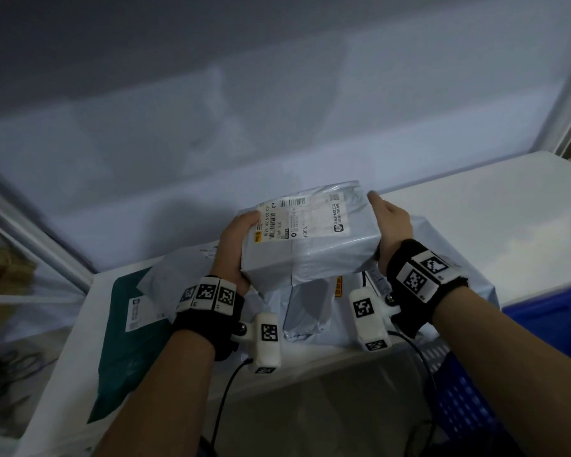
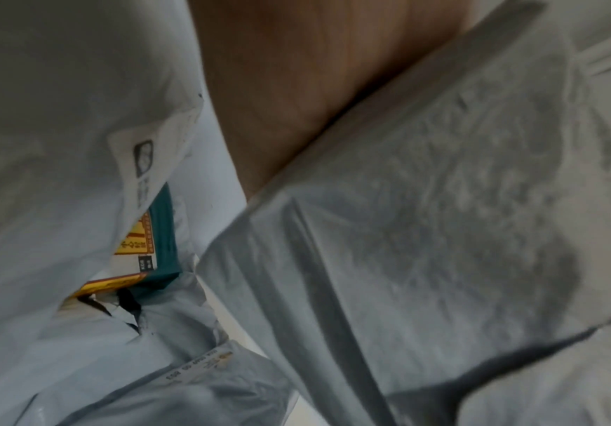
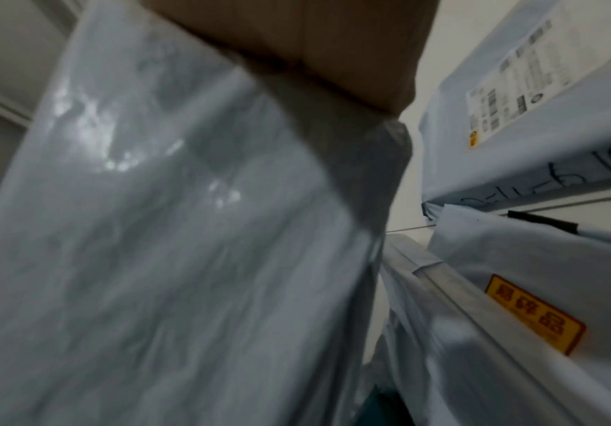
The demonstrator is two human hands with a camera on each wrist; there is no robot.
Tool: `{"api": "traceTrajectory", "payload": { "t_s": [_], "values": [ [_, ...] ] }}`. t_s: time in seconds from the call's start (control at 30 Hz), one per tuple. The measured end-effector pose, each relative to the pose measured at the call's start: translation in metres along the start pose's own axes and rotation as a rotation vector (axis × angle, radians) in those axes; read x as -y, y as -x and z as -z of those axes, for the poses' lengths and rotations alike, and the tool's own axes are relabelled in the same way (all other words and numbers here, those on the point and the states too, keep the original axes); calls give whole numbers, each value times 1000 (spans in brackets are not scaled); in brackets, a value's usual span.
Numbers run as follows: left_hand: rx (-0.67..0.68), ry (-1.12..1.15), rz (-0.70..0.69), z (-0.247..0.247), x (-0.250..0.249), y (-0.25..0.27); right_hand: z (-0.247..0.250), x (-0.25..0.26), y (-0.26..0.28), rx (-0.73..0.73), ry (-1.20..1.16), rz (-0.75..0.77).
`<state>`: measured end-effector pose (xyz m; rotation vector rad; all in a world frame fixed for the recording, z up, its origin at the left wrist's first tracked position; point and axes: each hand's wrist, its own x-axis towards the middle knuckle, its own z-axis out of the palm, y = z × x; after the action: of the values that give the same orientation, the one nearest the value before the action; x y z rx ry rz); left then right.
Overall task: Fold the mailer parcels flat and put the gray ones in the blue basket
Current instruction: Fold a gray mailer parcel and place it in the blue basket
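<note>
here the left hand (image 1: 234,245) and right hand (image 1: 389,225) clasp a gray parcel (image 1: 314,255); its label (image 1: 297,219) reads h306.

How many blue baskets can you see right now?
1. The blue basket sits at the lower right, beside the white table, partly cut off by the frame edge; others could lie out of view.

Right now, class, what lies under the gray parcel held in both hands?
Beneath the gray parcel, other gray parcels lie piled on the white table. Whatever is under that pile is covered.
</note>
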<state>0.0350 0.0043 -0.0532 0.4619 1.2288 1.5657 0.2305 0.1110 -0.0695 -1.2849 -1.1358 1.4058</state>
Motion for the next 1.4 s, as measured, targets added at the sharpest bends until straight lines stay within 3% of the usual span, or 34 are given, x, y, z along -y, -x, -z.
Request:
{"api": "traceTrajectory", "payload": {
  "t_s": [0.3,0.6,0.97,1.23,1.4],
  "values": [
    [-136,-40,-194,5,1,-4,-11,7,8,89,61,-122],
    [-129,-281,-431,2,-1,-4,0,9,12,202,484,-36],
    [-92,-253,-393,1,3,-4,-8,14,23,245,263,-115],
    [-7,-370,-397,0,8,-4,-3,17,25,208,285,-146],
    [-3,-418,-304,1,11,-7,0,12,22,226,314,-150]
  ]
}}
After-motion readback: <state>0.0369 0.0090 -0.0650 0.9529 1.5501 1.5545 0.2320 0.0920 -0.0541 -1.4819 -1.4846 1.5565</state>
